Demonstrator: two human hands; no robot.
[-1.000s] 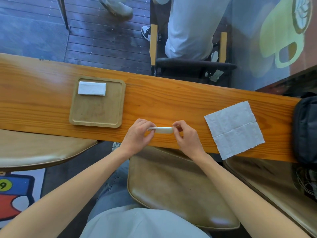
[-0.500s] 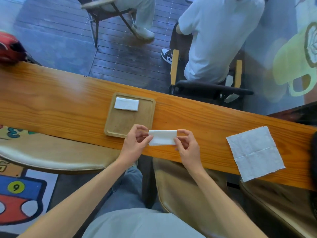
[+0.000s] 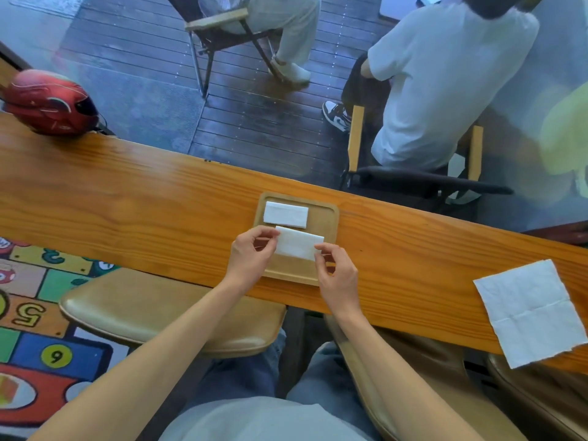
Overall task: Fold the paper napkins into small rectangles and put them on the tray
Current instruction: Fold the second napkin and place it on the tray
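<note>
A wooden tray (image 3: 331,218) lies on the long wooden counter (image 3: 127,202). One folded white napkin (image 3: 285,214) rests at the tray's far edge. A second folded napkin (image 3: 299,242) is over the tray's middle, pinched at its left end by my left hand (image 3: 251,254) and at its near right corner by my right hand (image 3: 337,272). An unfolded square napkin (image 3: 531,310) lies flat on the counter at the far right, overhanging the near edge.
A red helmet (image 3: 51,101) sits on the counter's far left. Tan stools (image 3: 165,316) stand below the near edge. Beyond the glass, people sit on chairs (image 3: 413,179). A colourful number mat (image 3: 38,329) covers the floor at left.
Both hands carried the folded napkin from the counter's near edge leftward and forward over the tray. The view shifted, so the tray now sits in the middle and the helmet shows.
</note>
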